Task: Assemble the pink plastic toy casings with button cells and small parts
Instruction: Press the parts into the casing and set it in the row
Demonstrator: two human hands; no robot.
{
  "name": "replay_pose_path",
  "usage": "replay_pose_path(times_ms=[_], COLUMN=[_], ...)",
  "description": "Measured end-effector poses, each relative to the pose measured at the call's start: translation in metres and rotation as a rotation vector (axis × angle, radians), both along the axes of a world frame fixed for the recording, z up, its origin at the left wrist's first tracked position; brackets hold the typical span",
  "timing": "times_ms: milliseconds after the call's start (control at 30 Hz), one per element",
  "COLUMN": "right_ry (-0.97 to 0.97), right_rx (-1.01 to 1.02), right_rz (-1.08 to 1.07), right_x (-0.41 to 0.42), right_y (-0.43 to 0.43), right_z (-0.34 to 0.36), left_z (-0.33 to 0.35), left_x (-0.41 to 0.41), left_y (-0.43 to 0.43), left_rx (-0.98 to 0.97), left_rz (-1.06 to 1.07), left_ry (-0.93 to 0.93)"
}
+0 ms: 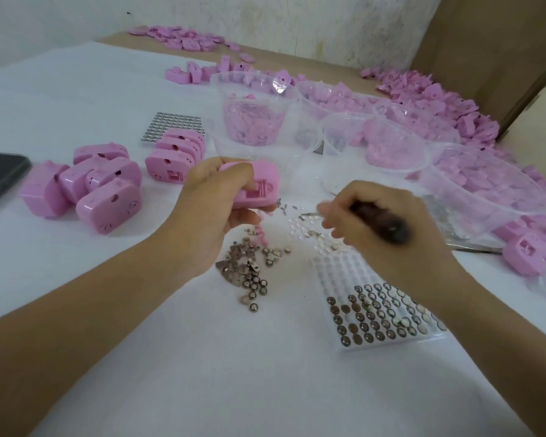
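My left hand (208, 200) grips a pink toy casing (259, 187) above the table, its open compartment facing me. My right hand (372, 219) holds a dark-handled screwdriver (382, 222), its tip pointing left toward the casing, a short gap away. Loose button cells and small metal parts (249, 269) lie in a heap below the casing. A clear blister tray of button cells (382, 316) sits under my right wrist, its far rows empty.
Pink casings stand in groups at the left (85, 184) and behind my left hand (174, 152). Clear plastic bowls of pink parts (252, 118) crowd the right side, with a long pile of pink pieces (448, 102) behind. Another battery sheet (171, 124) and a dark tablet (0, 175) lie at left.
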State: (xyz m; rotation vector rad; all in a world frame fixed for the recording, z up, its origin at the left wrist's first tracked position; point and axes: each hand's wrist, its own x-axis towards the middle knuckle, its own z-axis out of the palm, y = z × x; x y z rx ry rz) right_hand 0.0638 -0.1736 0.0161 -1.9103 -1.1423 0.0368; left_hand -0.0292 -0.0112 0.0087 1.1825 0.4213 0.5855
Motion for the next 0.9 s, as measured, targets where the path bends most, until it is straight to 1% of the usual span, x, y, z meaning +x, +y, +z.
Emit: replay_pose_path(times_ms=[67, 133, 233, 367, 500, 700, 833, 900], right_ry=[-0.136, -0.160, -0.135, -0.078, -0.093, -0.065, 0.043, 0.056], right_rx=[-0.230, -0.296, -0.256, -0.171, -0.185, -0.186, -0.173, -0.171], right_rz=[0.021, 0.076, 0.218, 0.294, 0.273, 0.271, 0.281, 0.287], right_x=[0.002, -0.001, -0.012, -0.024, -0.029, -0.027, -0.026, -0.025], right_y=[0.005, 0.010, 0.022, 0.035, 0.040, 0.036, 0.033, 0.031], right_z=[0.000, 0.001, 0.000, -0.011, -0.022, -0.024, -0.024, -0.024], left_z=[-0.001, -0.002, -0.005, -0.006, -0.006, -0.007, -0.010, -0.011], left_x=[0.000, 0.000, 0.001, 0.000, -0.002, -0.002, -0.002, -0.002], left_y=[0.002, 0.002, 0.001, 0.000, 0.002, 0.004, 0.005, 0.004], left_rx=[-0.007, 0.013, 0.031, 0.069, 0.093, 0.064, 0.034, 0.020], left_rz=[0.020, 0.025, 0.018, 0.021, 0.044, 0.093, 0.091, 0.079], left_ry=[-0.034, -0.050, -0.068, -0.103, -0.150, -0.182, -0.235, -0.254])
